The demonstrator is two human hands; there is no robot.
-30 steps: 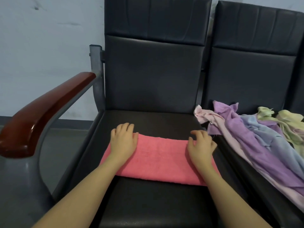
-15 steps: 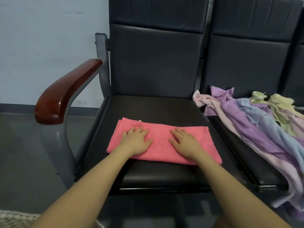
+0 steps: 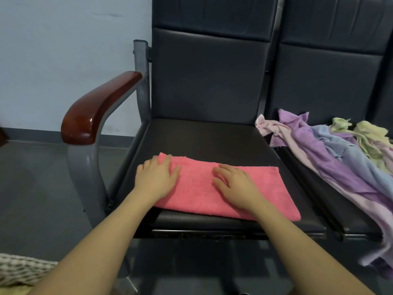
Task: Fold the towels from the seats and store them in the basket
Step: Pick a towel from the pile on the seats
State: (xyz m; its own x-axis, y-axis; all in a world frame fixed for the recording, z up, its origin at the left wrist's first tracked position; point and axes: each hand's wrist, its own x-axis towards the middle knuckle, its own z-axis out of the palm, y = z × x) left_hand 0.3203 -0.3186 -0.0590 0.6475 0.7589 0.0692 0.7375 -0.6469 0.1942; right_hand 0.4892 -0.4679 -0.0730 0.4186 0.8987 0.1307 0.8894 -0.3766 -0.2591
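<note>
As our left hand (image 3: 158, 179) slid leftward, both it and our right hand (image 3: 236, 184) pressed spread fingers flat on the pink towel (image 3: 200, 190); smoothing continued.

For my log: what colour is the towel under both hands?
Pink towel, head view.

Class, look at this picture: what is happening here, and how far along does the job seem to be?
A person is folding towels on a row of dark padded seats. Both hands, the left hand and the right hand, rest flat with straight fingers on a folded pink towel lying on the black seat cushion. A heap of unfolded pastel towels waits on the next seat. A woven edge shows bottom left, perhaps the basket; nothing visibly stored.
</note>
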